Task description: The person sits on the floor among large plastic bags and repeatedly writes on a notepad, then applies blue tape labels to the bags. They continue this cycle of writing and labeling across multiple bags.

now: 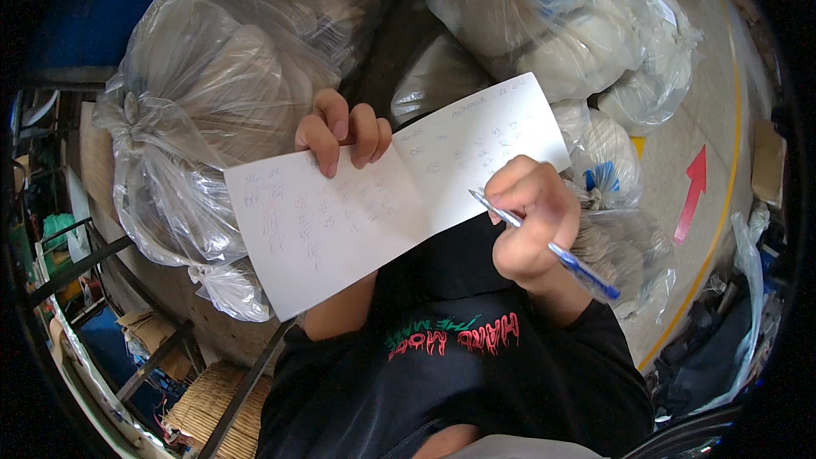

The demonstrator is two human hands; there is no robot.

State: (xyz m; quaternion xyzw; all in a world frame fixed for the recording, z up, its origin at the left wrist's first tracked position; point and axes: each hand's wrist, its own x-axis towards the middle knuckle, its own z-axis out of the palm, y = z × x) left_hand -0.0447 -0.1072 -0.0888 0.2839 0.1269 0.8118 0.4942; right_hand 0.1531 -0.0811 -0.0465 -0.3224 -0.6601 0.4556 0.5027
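Observation:
My left hand (340,132) grips the top edge of a folded white sheet of paper (374,204) covered in faint handwriting, fingers curled over its crease. My right hand (531,225) is closed around a blue pen (586,272), the tip resting near the sheet's right half. The paper is held in front of my chest, above my black shirt with red and green lettering.
Several large clear plastic bags (204,110) stuffed with pale goods are piled in front, more bags (561,25) at the upper right. The floor carries a red arrow (693,191) and a yellow line. A black metal frame (127,246) and woven baskets (208,412) stand at the left.

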